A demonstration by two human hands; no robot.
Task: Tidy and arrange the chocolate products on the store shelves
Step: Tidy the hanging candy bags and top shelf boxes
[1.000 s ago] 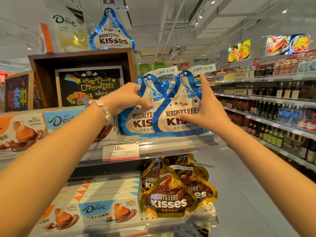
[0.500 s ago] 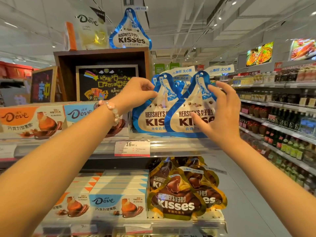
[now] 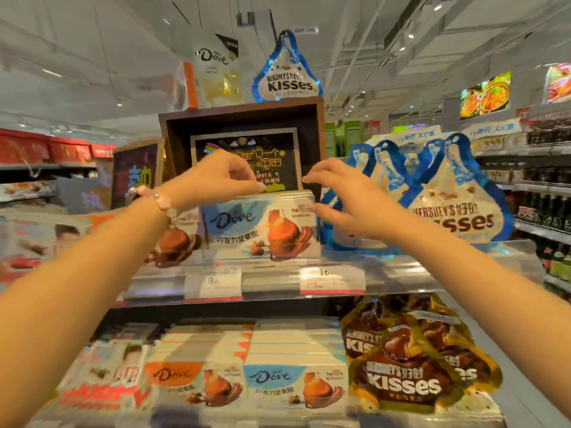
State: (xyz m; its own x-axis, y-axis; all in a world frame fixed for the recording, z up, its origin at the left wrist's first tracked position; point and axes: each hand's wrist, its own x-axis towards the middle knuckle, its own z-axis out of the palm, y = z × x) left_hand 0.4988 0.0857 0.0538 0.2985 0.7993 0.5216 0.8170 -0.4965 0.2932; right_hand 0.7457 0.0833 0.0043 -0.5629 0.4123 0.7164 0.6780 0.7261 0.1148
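A row of blue-and-white Dove boxes [image 3: 241, 223] stands on the upper shelf [image 3: 401, 270]. Just over their top edge is my left hand [image 3: 216, 180], its fingertips bunched together; motion blur hides whether they pinch a box. At the boxes' right top corner hovers my right hand [image 3: 349, 202], fingers loosely curled, thumb near the corner, holding nothing. The blue Hershey's Kisses bags [image 3: 454, 211] stand upright to the right of my right hand, no longer touched. Orange Dove boxes [image 3: 176, 242] sit behind my left wrist.
The lower shelf holds more Dove boxes [image 3: 272, 378] and brown Kisses bags [image 3: 401, 381]. A wooden display box [image 3: 247, 115] with a chalk sign [image 3: 278, 162] stands behind the Dove row. Price tags [image 3: 330, 279] line the shelf rim. Bottle shelves [image 3: 550, 211] flank the aisle at right.
Both hands let go of the blue Kisses bags and moved left to the blue Dove boxes. The camera view swung left too.
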